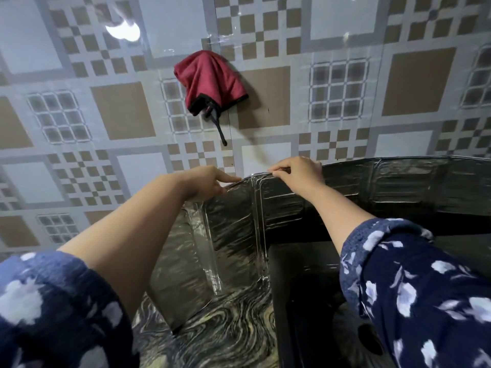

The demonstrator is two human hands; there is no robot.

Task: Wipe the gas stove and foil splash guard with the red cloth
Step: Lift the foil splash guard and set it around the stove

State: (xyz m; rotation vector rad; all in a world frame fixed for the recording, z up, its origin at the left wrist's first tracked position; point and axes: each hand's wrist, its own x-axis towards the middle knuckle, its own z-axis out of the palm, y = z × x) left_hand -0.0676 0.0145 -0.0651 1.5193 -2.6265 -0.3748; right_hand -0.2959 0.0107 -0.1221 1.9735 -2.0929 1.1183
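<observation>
The red cloth (211,81) with black trim hangs bunched on the tiled wall, well above both hands. The foil splash guard (398,181) stands folded around the black gas stove (300,274), whose top shows only in part behind my right arm. My left hand (210,181) pinches the guard's top edge at its left panel. My right hand (297,172) grips the same top edge just right of the fold. Neither hand touches the cloth.
The patterned tile wall (106,115) fills the upper view. A marbled dark countertop (225,322) lies below the guard, left of the stove. My blue floral sleeves cover the lower corners.
</observation>
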